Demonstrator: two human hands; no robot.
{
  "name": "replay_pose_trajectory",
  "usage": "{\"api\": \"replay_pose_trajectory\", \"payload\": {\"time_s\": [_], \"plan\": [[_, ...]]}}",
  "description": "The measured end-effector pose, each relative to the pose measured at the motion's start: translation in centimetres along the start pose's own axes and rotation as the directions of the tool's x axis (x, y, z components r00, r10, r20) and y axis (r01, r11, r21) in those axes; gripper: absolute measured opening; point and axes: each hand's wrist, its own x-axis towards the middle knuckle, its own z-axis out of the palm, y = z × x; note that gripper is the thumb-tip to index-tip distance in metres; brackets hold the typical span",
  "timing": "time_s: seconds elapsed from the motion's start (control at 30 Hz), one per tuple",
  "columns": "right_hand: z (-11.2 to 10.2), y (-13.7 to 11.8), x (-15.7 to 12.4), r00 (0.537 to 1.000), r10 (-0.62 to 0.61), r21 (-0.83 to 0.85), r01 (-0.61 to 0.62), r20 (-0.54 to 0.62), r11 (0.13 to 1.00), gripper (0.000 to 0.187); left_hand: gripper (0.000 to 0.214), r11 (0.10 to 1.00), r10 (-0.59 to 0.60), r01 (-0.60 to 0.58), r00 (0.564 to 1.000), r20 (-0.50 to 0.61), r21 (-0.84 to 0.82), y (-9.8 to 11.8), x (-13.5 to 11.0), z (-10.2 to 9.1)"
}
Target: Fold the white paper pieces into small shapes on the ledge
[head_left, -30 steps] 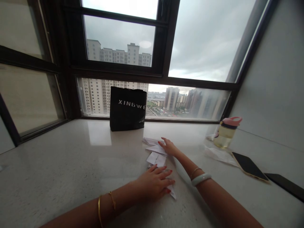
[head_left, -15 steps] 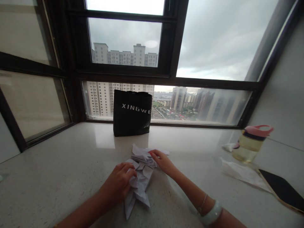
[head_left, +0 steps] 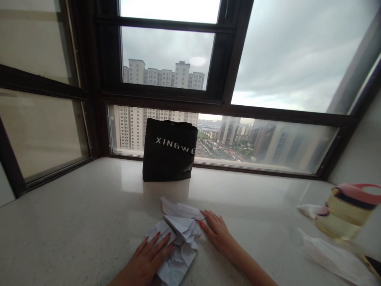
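Several folded white papers (head_left: 185, 228) lie in a loose, overlapping pile on the pale speckled surface (head_left: 89, 222). My left hand (head_left: 149, 254) rests on the near left part of the pile, palm down, with its fingers spread over the paper. At the right side of the pile is my right hand (head_left: 218, 234), fingers stretched out, with the fingertips against the paper edges. Neither hand is closed round a sheet. The lower left of the pile is partly hidden under my left hand.
A black bag (head_left: 168, 159) with white lettering stands upright behind the papers, by the window (head_left: 268, 143). To the right are a bottle (head_left: 342, 214) with a pink lid, crumpled white tissue (head_left: 333, 254) and a dark flat device (head_left: 373, 264), partly cut off.
My left hand has gone from curled at the papers to flat on them. The right hand's fingers have stretched out at the pile's right edge. The view has shifted left and upward.
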Motion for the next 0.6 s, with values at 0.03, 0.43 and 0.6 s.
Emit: {"api": "replay_pose_trajectory", "payload": {"time_s": [0.03, 0.43, 0.6], "plan": [[0.0, -0.5, -0.3, 0.998, -0.053, 0.031, 0.052, 0.018, 0.998, 0.048, 0.049, 0.999, 0.041, -0.041, 0.999, -0.023, 0.021, -0.9, 0.1, 1.2], [-0.6, -1.5, -0.8, 0.963, -0.203, 0.146, 0.178, 0.175, 0.973, 0.066, 0.053, 0.923, 0.229, -0.112, 0.928, -0.293, 0.369, -3.0, -0.4, 3.5], [-1.1, -2.0, -0.8, 0.935, -0.219, 0.108, 0.197, 0.278, 0.975, 0.066, 0.055, 0.904, 0.277, -0.139, 0.910, -0.309, 0.404, -2.9, -0.4, 3.2]]}}
